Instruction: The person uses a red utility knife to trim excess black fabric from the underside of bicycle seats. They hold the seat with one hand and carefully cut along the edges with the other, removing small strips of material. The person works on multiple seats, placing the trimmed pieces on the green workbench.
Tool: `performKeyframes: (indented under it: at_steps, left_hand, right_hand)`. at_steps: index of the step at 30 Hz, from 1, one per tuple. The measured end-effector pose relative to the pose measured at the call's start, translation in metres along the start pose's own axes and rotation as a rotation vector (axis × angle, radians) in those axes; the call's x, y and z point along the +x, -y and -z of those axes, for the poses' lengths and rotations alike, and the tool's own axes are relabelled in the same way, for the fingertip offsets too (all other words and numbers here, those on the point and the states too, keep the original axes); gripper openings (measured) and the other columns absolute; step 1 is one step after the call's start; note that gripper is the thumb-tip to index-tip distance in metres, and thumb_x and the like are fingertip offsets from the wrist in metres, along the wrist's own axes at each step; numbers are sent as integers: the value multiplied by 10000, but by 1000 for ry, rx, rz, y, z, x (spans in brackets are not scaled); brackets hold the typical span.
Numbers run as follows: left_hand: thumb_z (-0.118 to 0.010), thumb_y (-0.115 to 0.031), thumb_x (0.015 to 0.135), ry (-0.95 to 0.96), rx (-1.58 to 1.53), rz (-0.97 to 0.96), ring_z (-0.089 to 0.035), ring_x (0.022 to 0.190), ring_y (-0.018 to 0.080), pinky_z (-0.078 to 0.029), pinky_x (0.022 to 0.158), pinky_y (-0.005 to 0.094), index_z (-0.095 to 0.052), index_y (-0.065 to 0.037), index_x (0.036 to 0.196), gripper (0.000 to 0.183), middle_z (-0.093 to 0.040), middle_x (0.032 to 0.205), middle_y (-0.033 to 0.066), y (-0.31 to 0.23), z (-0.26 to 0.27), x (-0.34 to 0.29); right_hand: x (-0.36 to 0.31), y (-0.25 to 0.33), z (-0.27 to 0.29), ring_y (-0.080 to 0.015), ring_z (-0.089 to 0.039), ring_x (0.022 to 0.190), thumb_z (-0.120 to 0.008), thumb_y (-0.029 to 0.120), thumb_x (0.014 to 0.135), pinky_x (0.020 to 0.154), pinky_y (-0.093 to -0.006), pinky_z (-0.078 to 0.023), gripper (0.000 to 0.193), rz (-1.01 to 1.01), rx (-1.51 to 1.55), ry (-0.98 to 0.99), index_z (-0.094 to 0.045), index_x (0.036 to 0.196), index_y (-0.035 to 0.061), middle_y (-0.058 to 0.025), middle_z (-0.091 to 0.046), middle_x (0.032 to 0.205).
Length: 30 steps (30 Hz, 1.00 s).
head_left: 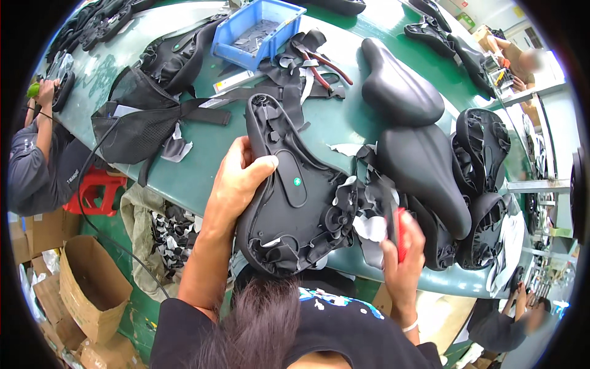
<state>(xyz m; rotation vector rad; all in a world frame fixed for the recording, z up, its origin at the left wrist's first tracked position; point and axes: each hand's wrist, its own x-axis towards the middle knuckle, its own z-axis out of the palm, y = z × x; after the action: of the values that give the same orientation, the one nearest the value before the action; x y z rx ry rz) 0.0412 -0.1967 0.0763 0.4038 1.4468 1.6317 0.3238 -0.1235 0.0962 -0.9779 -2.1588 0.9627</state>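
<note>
A black bicycle saddle (294, 212) lies underside up before me, its narrow nose pointing away. Loose cover edges are bunched along its rim. My left hand (236, 175) grips it by the left side, with the thumb over the edge. To the right of its wide end, my right hand (404, 255) is closed round a red-handled tool (402, 234). The tool's long grey end points away from me and is blurred, so its exact kind is unclear. Black and grey cover scraps (370, 227) lie between the saddle and the tool.
Finished-looking black saddles (399, 86) and upturned ones (482, 144) crowd the right. Red-handled pincers (319, 67), a blue bin (255, 34) of scraps and a black bag (138, 114) lie farther off. Co-workers sit left and right. A cardboard box (95, 286) stands on the floor.
</note>
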Motion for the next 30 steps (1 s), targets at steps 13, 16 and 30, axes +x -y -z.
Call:
performKeyframes:
  at_steps: [13,16,30]
  left_hand:
    - [-718,-194,723,-103,1198,-880,-524,934,258,-405,840,375,-564,-33,1077,419,-563,914,89,-6,-13,-6]
    - [-700,-243,745,192,1308,-885,-533,892,269,-383,777,407,-611,-56,932,278,-591,898,99,-10,-67,15]
    - [-520,-465,937,15,628,-615,-550,650,178,-423,670,296,-610,-20,822,469,-535,610,46,3,-49,66]
  right_hand:
    - [100,7,-26,-46,-495,576,-687,49,812,518,-193,-418,447,-220,440,-141,-502,1218,14,-1,-569,816]
    - [94,28,-38,-115,-606,733,-727,76,783,683,-252,-490,522,-87,325,59,-489,1242,7,-76,-645,980]
    - [84,-21,17,-180,-526,567,-699,90,754,482,-325,-421,576,422,-507,294,-563,1302,204,-30,-497,677]
